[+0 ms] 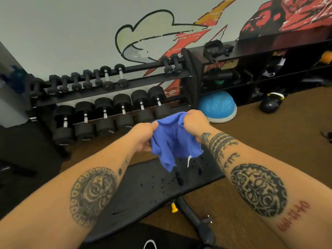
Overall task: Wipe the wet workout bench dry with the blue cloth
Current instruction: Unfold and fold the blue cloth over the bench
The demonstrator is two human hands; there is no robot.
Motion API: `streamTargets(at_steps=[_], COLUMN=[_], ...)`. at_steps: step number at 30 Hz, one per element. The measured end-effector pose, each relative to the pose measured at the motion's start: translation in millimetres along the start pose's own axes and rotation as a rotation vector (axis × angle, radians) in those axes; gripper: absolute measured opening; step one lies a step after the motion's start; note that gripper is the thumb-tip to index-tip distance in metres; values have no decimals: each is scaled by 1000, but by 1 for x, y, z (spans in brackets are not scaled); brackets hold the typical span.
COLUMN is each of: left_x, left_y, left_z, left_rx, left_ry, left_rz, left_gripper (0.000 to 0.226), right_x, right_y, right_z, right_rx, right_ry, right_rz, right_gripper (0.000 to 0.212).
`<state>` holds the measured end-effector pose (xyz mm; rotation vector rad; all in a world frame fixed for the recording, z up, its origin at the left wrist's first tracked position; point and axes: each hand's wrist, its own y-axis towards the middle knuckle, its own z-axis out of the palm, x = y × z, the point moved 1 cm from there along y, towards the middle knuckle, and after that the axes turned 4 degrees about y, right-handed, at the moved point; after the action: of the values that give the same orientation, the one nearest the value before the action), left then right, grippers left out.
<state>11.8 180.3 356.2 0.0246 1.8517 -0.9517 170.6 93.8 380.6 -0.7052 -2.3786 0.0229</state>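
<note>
Blue cloth (pixel 172 141) held above droplet-speckled desk (pixel 154 184); left grip (pixel 143 135) and right grip (pixel 194 121) each clamped on an upper corner.

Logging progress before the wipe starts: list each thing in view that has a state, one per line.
blue cloth: held up above the bench, bunched, gripped at both upper ends
left hand: closed on the cloth's left edge
right hand: closed on the cloth's right edge
workout bench: wet, droplets on the pad, not yet wiped
dumbbells: racked
kettlebell: standing on the floor
</note>
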Motion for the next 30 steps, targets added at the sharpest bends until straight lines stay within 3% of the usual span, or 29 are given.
streamTargets(at_steps=[2, 6, 9, 11, 13, 14, 15, 17, 19, 22, 25, 28, 30], left_x=[5, 12, 17, 17, 17, 16, 13, 8, 0, -6, 6, 31, 46], left_y=[-3, -4, 4, 3, 6, 8, 8, 6, 1, 3, 19, 42, 56], left_z=[23, 49, 54, 56, 58, 60, 62, 67, 72, 75, 77, 86, 96], left_rx=[62, 166, 217, 291, 315, 316, 321, 354, 417, 457, 427, 376, 323], left_ry=[-80, -225, -201, -156, -134, -134, -126, -88, -76, -58, 43, 249, 322], left_rz=[-53, -95, -22, 47, 125, 173, 208, 253, 290, 322, 292, 299, 310], left_gripper=[35, 48, 62, 72, 62, 48, 34, 28, 31, 31, 26, 25, 35], right_x=[1, 0, -9, -19, -34, -43, -54, -79, -98, -125, -145, -161, -173], right_y=[-1, -12, -20, -23, -22, -19, -15, -10, -17, -31, -32, -33, -35], right_z=[11, 18, 14, 9, 0, -6, -11, -18, -18, -5, 7, 11, 13], right_rx=[64, 173, 289, 406, 374, 274, 138, -23, 120, 359, 172, -93, -181], right_ry=[137, 107, 91, 277, 562, 660, 691, 701, 749, 855, 940, 819, 724], right_rz=[30, -44, -67, -36, 41, 67, 73, 70, 53, 33, 23, 49, 99], right_gripper=[36, 24, 12, 14, 21, 22, 21, 30, 55, 45, 45, 42, 44])
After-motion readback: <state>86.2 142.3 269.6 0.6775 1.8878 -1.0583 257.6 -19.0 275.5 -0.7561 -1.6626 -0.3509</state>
